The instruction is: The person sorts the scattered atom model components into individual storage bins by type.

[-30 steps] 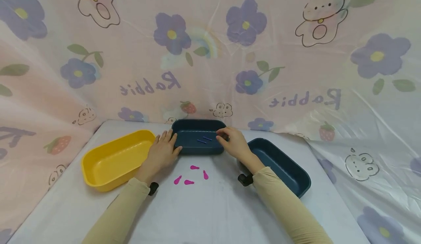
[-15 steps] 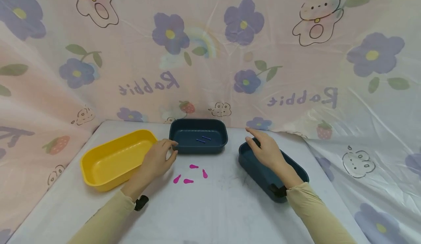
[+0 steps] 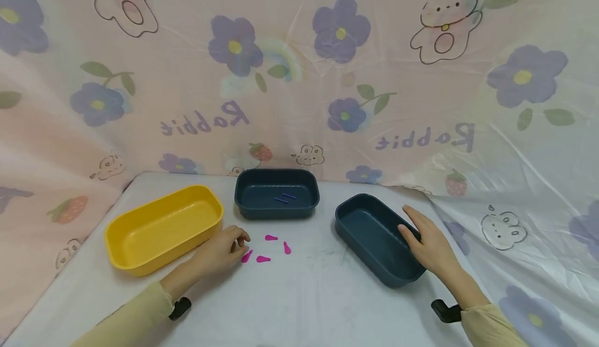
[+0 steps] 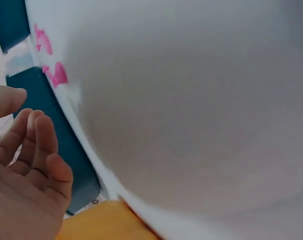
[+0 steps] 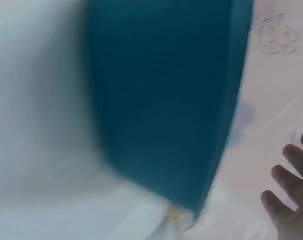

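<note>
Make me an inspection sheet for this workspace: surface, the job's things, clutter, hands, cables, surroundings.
Surface: white-covered table; faint grey marks left of the right dark tray.
Job's things: four pink pieces on the table; two thin blue sticks in the middle dark tray; yellow tray at left.
Clutter: nothing seen.
Hands: left hand at the leftmost pink piece, contact unclear; right hand, fingers extended, by the right dark tray's rim, contact unclear.
Cables: nothing seen.
Surroundings: curtain printed with rabbits and flowers.

Soft light fills the head view — both wrist views look blurred.
</note>
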A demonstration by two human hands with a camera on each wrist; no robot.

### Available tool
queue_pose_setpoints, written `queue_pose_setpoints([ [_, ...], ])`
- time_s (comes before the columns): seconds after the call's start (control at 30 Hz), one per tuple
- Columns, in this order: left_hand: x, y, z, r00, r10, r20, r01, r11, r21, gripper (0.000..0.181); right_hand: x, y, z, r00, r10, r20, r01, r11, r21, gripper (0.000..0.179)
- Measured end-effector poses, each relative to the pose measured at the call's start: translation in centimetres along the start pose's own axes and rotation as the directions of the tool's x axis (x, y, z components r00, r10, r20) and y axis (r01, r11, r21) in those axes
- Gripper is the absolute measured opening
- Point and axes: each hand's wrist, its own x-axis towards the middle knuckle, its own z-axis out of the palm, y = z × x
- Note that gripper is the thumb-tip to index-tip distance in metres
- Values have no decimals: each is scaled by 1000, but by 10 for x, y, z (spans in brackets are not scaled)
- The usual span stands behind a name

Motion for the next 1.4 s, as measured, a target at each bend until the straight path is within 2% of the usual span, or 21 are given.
queue_pose_setpoints([
  [0.07,-3,0,2,999,-30,23,29,999,19,14,-8,13,1,1000,-2,11,2,1000,-8,63],
  [0.17,-7,-1,3,998,-46,52,43,997,59,13,-18,31,3,999,-17,37,17,1000,-6,69],
  [0.37,-7,-3,6,999,3,53,-10,991,134,14,-37,61,6,991,-65,113,69,997,-31,78],
  [0.5,-4,-5,7,998,8,58,-17,989,149,15,-46,72,7,985,-97,142,108,992,-68,79],
  [0.83,-2,-3,8,996,-66,61,58,991,124,15,-47,76,9,976,-129,174,153,979,-135,74],
  [1.13,-1,-3,9,997,-56,48,51,992,115,14,-43,74,7,974,-142,174,171,971,-167,73],
  [1.4,-7,-4,16,996,-66,55,64,997,42,16,-50,73,10,975,-115,189,145,977,-156,73],
])
